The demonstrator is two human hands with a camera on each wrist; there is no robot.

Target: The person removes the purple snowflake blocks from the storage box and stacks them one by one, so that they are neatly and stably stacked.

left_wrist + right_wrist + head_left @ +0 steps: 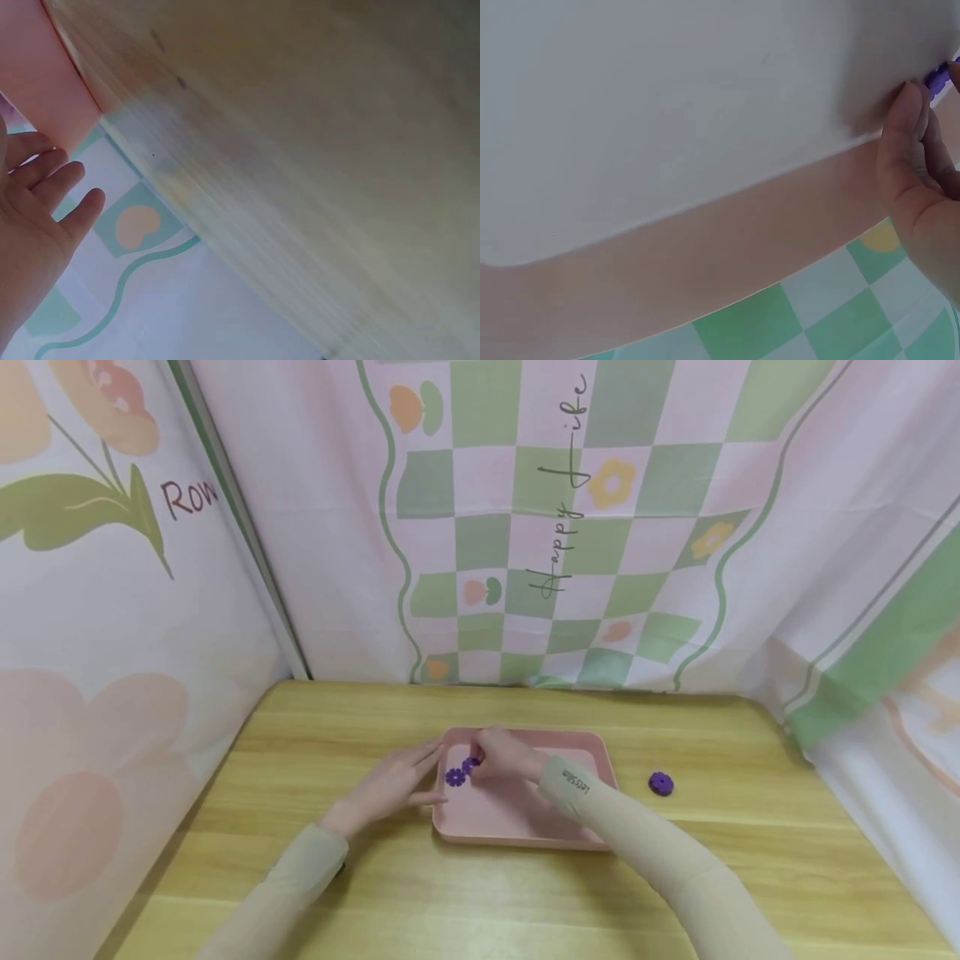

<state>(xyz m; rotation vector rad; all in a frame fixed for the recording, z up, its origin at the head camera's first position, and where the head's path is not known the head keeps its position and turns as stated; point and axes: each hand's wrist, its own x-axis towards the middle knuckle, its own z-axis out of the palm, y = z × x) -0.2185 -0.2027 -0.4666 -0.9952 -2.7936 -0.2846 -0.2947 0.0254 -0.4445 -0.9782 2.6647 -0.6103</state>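
Note:
In the head view a pink tray [517, 841] lies on the table. Inside its left part is a purple flower-shaped piece [455, 777], and close beside it a second purple flower piece [470, 765]. My right hand [501, 755] reaches over the tray and pinches this second piece. Purple also shows at the fingertips of the right hand [922, 161] in the right wrist view. Fingers spread, my left hand [390, 783] is at the tray's left edge. The left wrist view shows the left hand [37, 202] with extended fingers beside the tray's pink side [52, 82].
On the wooden table [750, 860], right of the tray, lies another purple flower-shaped item [661, 783], perhaps a small stack. A checked curtain [487, 543] hangs at the table's back edge. More printed cloth [97, 635] hangs on the left.

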